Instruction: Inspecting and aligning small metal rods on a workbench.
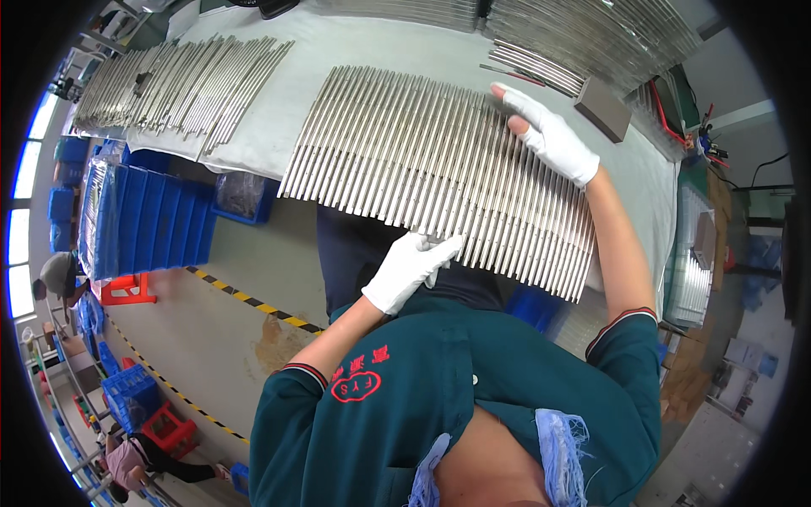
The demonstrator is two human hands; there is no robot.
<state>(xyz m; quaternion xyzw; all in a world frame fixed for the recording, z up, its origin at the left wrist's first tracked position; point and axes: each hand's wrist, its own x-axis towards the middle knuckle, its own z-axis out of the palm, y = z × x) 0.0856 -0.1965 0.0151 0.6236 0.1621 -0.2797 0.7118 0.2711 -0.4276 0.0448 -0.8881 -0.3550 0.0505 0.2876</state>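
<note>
Nearest: my left hand (412,269), white-gloved, fingers curled at the row's near ends; can't tell whether it grips. Ahead, slim metal rods (397,144) side by side on the cloth-covered counter (280,110), ends at its front edge. Likely stiff, slick, light singly, heavy bunched; best held near the ends. Farther, my right hand (553,139) lies unclenched over the row's right side. Beyond: grey-brown block (602,110).

White-covered table (270,127): metal rods (439,160) in rows, grey-brown block (602,110)
</note>
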